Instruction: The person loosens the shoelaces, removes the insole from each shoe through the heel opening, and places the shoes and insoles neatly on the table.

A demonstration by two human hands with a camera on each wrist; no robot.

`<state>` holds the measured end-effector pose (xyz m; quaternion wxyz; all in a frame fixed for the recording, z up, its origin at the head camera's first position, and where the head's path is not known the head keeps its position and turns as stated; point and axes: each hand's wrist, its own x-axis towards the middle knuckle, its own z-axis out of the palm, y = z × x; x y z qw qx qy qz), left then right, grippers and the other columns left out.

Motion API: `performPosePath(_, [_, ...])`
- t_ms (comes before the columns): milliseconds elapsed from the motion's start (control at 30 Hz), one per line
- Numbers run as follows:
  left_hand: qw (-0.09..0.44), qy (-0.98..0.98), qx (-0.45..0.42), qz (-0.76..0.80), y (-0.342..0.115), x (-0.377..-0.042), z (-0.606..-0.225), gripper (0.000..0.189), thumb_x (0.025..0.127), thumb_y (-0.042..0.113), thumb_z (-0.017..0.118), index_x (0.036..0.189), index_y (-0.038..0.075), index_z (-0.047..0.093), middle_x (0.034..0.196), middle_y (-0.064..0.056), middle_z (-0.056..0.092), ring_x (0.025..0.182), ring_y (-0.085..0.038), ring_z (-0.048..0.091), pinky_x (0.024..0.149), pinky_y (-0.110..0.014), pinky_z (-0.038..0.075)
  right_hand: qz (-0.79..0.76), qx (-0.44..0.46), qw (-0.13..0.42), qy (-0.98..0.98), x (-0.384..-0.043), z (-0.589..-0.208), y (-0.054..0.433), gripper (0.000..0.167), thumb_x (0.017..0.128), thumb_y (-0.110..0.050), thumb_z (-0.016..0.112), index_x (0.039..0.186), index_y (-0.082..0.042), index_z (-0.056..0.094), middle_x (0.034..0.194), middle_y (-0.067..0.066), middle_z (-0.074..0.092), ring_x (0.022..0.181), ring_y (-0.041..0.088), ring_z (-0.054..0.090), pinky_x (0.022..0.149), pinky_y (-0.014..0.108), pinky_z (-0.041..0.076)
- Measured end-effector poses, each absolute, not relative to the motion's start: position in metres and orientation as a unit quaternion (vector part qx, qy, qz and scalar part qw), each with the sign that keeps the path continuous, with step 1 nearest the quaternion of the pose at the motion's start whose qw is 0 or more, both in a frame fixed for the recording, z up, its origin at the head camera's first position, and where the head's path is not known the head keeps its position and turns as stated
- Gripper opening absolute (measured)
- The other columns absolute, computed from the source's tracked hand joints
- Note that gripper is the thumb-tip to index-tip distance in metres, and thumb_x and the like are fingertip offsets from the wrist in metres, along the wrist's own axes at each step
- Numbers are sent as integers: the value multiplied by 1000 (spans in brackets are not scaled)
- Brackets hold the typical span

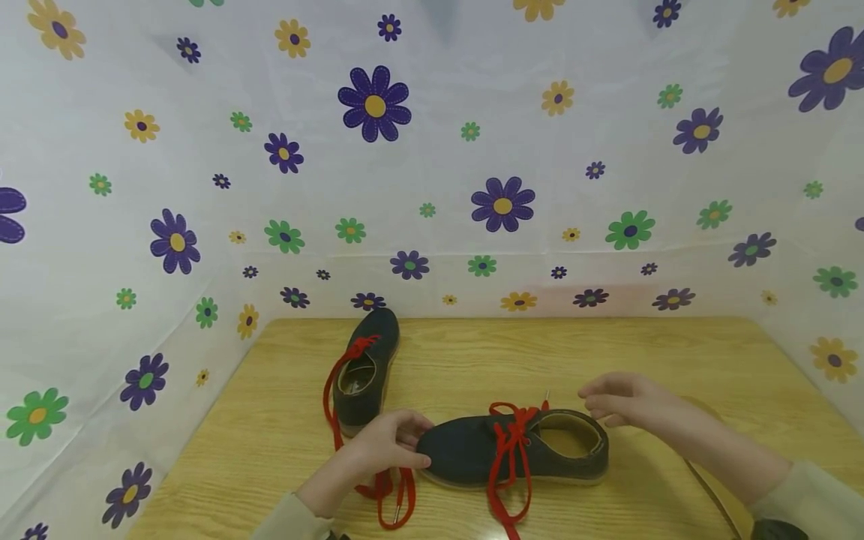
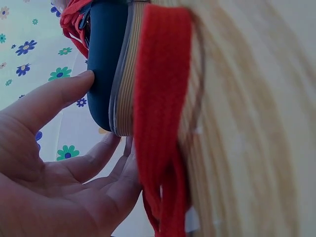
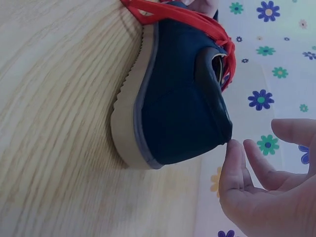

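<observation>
A dark blue shoe (image 1: 466, 450) with red laces (image 1: 514, 442) lies sideways on the table, toe to the left. My left hand (image 1: 388, 446) is at its toe; in the left wrist view the thumb touches the shoe's upper (image 2: 106, 59) and the loosely bent fingers lie by the toe's end. Beside the heel (image 3: 182, 123), my right hand (image 1: 624, 401) hovers with relaxed fingers and holds nothing. The second dark blue shoe (image 1: 381, 341) stands farther left, toe away from me, its red lace (image 1: 328, 390) trailing down past my left hand.
The wood-grain table (image 1: 472, 356) bears both shoes. A flower-printed white sheet (image 1: 432, 165) rises behind it and at both sides. Under my right forearm lies a flat tan item with a dark edge (image 1: 712, 491), partly hidden.
</observation>
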<state>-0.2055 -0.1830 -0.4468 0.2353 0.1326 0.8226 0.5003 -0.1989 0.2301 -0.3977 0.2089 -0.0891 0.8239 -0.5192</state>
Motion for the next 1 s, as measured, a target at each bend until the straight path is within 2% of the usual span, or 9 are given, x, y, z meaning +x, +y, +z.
performPosePath(167, [239,817,132,507,-182,-205,-447,50,87,-3,81,133,-7,64,122,-20,72,108,-26,72,94,-41,61,-527,-101,197,821,-200,-396,223,49,106,-24,63,140,11,57,136,26,66,112,21,68,93,31,59])
performPosePath(333, [244,817,127,507,-181,-205,-448,50,87,-2,81,134,-6,64,124,-20,72,109,-25,71,94,-40,61,-529,-110,197,818,-200,-393,213,47,105,-25,65,138,8,60,140,26,65,114,22,69,94,29,58])
performPosePath(533, [243,820,123,502,-181,-205,-447,50,87,-3,81,134,-6,64,124,-20,71,108,-24,70,95,-41,61,-540,-109,188,813,-202,-393,197,42,105,-23,66,134,8,64,131,21,70,105,17,67,90,27,57])
performPosePath(800, [239,824,126,497,-180,-205,-445,50,87,-3,82,133,-6,65,127,-20,70,109,-24,69,96,-42,60,-540,-105,168,818,-204,-396,180,36,104,-18,67,128,9,67,127,24,71,102,17,69,89,31,59])
performPosePath(1000, [239,827,134,490,-181,-207,-445,49,87,-2,82,133,-6,65,129,-21,70,110,-25,70,97,-43,59,-534,-107,150,825,-208,-403,169,32,102,-17,70,124,6,70,125,23,72,99,15,68,86,32,56])
